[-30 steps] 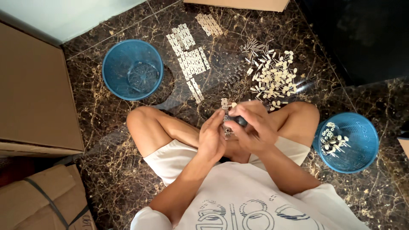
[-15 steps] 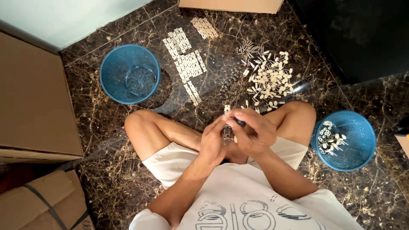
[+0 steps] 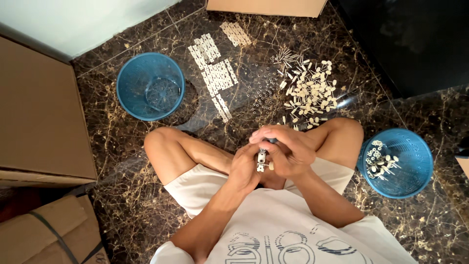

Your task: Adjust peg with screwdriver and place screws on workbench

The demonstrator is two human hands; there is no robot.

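I sit cross-legged on a dark marble floor. My left hand and my right hand meet over my lap, both closed around a small white and metal part. A dark tool tip pokes out above my right fingers. A heap of small white pieces lies on the floor just beyond my hands, with rows of flat white strips to its left. A blue basket at my right knee holds several white pieces.
An empty blue mesh basket stands at the left, beyond my left knee. Brown cardboard boxes fill the left side, another box sits at the far edge. A dark cabinet rises at the upper right.
My hands have stayed together over my lap, working the small part; the view has shifted slightly. Nothing else has moved.
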